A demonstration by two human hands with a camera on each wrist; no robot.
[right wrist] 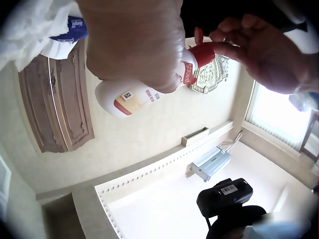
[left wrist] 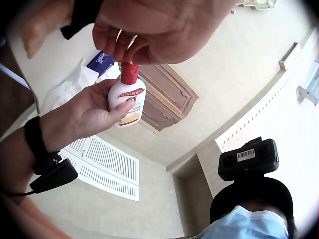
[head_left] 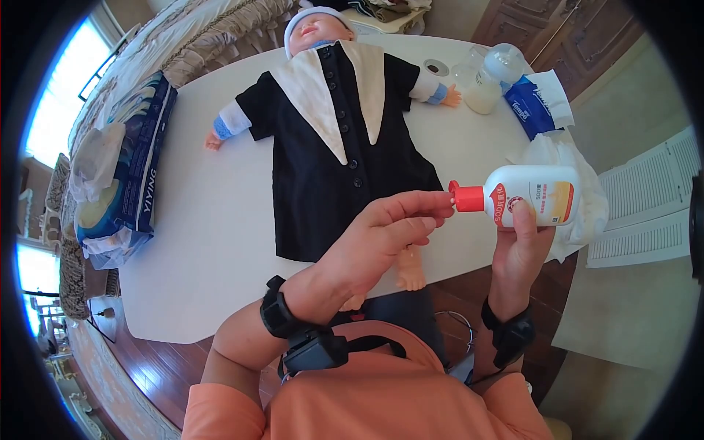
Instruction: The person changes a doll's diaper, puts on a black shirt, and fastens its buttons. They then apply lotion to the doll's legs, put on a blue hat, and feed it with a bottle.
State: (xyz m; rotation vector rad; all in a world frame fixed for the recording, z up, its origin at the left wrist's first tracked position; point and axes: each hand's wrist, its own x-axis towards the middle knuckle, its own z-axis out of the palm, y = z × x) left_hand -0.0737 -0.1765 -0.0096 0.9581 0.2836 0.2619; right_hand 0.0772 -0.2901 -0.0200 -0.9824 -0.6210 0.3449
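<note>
A white lotion bottle [head_left: 543, 192] with a red cap lies tipped sideways in the right hand [head_left: 519, 253], whose thumb presses its label. The cap's lid stands flipped up. At the bottle's mouth are the fingertips of the left hand [head_left: 381, 238], its fingers loosely bent with nothing gripped. In the left wrist view the bottle [left wrist: 127, 102] is held by the right hand [left wrist: 84, 112] below the left hand [left wrist: 159, 30]. A doll [head_left: 323, 33] in a black dress [head_left: 312, 176] with a white collar lies face up on the table.
On the white table [head_left: 191, 293], a blue YIYING pack [head_left: 139, 169] stands at the left. At the right are a baby bottle [head_left: 484, 92], a blue tissue pack [head_left: 532, 106], a tape roll [head_left: 436, 67] and crumpled white material [head_left: 590, 198] by the edge.
</note>
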